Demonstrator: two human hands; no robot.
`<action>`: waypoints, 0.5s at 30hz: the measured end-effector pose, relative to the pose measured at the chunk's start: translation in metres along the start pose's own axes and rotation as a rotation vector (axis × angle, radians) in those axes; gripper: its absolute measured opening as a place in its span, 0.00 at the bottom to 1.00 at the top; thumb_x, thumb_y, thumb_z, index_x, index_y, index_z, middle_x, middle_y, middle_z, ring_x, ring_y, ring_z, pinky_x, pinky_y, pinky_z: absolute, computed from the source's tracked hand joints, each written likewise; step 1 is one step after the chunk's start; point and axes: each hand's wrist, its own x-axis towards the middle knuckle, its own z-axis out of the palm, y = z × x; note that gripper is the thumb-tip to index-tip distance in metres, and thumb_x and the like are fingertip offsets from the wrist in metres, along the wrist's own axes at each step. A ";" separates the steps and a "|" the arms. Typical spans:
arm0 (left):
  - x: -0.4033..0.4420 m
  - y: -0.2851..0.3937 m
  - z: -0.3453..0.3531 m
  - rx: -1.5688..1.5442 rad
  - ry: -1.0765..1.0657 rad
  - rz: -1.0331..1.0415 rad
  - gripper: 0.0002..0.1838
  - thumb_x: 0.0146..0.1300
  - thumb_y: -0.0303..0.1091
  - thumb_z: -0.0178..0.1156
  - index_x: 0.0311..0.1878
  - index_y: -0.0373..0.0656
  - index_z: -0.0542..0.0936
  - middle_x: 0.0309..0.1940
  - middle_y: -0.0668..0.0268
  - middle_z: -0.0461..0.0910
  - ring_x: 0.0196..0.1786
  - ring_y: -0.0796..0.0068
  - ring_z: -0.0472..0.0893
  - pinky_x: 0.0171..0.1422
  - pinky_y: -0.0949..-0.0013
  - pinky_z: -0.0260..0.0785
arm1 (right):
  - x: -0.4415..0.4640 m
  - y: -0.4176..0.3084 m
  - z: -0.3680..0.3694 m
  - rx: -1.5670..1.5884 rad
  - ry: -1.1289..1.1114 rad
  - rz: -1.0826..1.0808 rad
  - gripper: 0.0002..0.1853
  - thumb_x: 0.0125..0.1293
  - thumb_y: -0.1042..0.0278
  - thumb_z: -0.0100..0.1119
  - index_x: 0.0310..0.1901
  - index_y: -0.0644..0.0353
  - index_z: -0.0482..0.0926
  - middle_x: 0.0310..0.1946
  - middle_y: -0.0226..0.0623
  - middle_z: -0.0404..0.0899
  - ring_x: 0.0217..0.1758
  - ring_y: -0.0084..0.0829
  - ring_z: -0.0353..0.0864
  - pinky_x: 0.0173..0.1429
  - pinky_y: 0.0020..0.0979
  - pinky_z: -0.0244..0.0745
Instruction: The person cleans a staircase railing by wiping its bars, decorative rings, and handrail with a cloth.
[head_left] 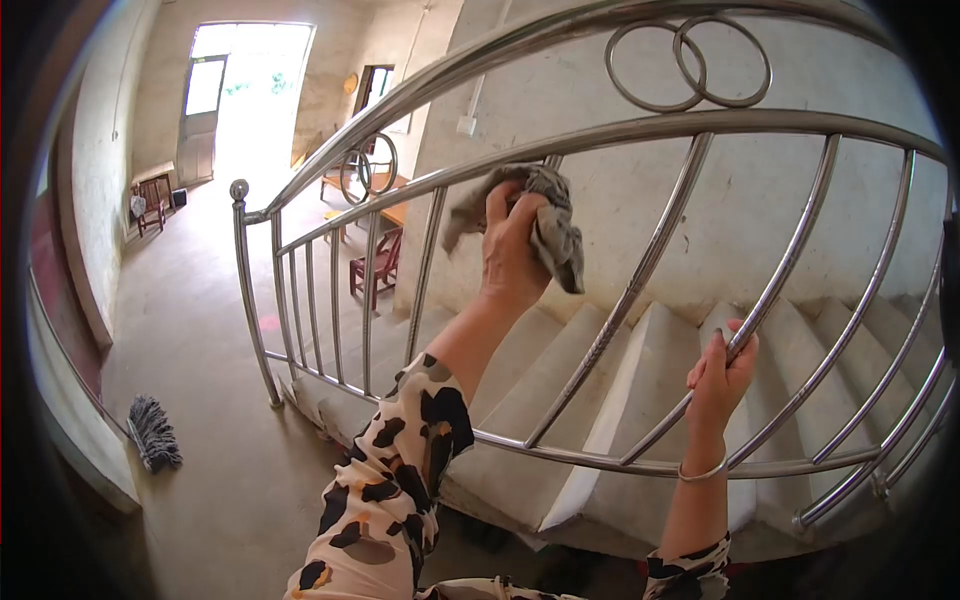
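A metal stair railing point(600, 135) curves across the view, with slanted bars and interlocked rings under its top rail. My left hand point(515, 245) is closed on a crumpled grey cloth point(556, 225), which lies against the lower of the two upper rails and partly hides a bar top. Farther right and lower, my right hand point(718, 375) is wrapped round one slanted bar point(790, 260) of the railing, with a bracelet at its wrist.
Concrete steps point(630, 370) lie behind the bars. A mop head point(153, 433) rests on the floor at the lower left. Wooden chairs point(377, 268) and a bench stand beyond the railing, and an open doorway point(260, 100) is at the back.
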 end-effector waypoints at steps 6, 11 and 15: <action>-0.128 -0.051 -0.006 -0.557 0.023 -0.488 0.18 0.37 0.21 0.61 0.36 0.43 0.72 0.42 0.57 0.66 0.46 0.59 0.68 0.48 0.66 0.63 | -0.005 0.001 0.002 -0.055 0.050 -0.058 0.10 0.59 0.74 0.46 0.43 0.62 0.64 0.16 0.24 0.62 0.09 0.12 0.56 0.12 0.16 0.52; -0.255 -0.053 -0.069 0.060 -0.337 -0.408 0.18 0.42 0.22 0.61 0.40 0.43 0.72 0.37 0.63 0.70 0.41 0.64 0.73 0.47 0.66 0.66 | -0.005 0.002 0.003 -0.085 0.068 -0.070 0.10 0.59 0.74 0.46 0.44 0.62 0.64 0.16 0.24 0.61 0.10 0.12 0.55 0.12 0.16 0.52; -0.319 -0.090 -0.076 -1.157 0.146 -1.551 0.19 0.36 0.26 0.64 0.37 0.42 0.72 0.37 0.58 0.71 0.41 0.65 0.73 0.43 0.68 0.66 | -0.004 0.003 0.004 -0.058 0.081 -0.063 0.11 0.59 0.74 0.46 0.45 0.61 0.64 0.17 0.24 0.61 0.11 0.11 0.55 0.12 0.16 0.52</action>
